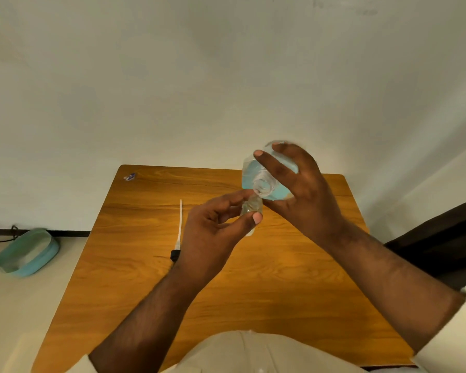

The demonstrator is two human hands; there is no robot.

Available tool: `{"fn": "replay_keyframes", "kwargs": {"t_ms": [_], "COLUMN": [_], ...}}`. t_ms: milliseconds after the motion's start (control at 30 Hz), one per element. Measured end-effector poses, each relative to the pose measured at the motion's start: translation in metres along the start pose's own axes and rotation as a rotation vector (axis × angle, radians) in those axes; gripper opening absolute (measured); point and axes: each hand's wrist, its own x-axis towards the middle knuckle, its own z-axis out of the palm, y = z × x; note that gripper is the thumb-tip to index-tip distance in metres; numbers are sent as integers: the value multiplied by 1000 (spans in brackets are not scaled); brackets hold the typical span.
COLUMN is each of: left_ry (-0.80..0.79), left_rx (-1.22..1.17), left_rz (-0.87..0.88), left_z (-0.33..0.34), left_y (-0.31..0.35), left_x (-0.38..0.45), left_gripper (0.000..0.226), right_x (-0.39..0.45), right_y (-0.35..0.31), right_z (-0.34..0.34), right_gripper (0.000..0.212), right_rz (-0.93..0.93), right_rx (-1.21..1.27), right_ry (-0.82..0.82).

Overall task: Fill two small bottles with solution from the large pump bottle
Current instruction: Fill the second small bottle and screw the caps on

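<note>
My right hand (pixel 304 192) grips the large clear bottle (pixel 253 176) with a blue label, tipped over so its open neck points toward me and down. My left hand (pixel 213 230) pinches a small clear bottle (pixel 251 208) between thumb and fingers, held upright with its mouth right under the large bottle's neck. Both are held in the air above the wooden table (pixel 226 278). The removed pump (pixel 177 235), a black cap with a long white tube, lies on the table left of my left hand. A second small bottle is not visible.
A small crumpled wrapper (pixel 129 176) lies at the table's far left corner. A turquoise oval basin (pixel 27 253) stands on the floor to the left by the wall. A dark surface (pixel 447 238) is to the right of the table.
</note>
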Motion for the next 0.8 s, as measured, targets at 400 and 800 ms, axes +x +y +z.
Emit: {"fn": "replay_keyframes", "kwargs": {"t_ms": [400,800], "left_ry": [-17,66], "left_rx": [-61,-1], "left_rz": [-72,-119], "left_z": [22,60], "left_y": [-26,-76], "left_x": [8,27], "left_gripper": [30,26], "right_x": [-69,-110], "right_y": [32,59], "right_z": [56,110], "right_gripper": [79,61], "right_rz": [516,682], "right_rx": [532,788], "right_ry": [-163,-411]}}
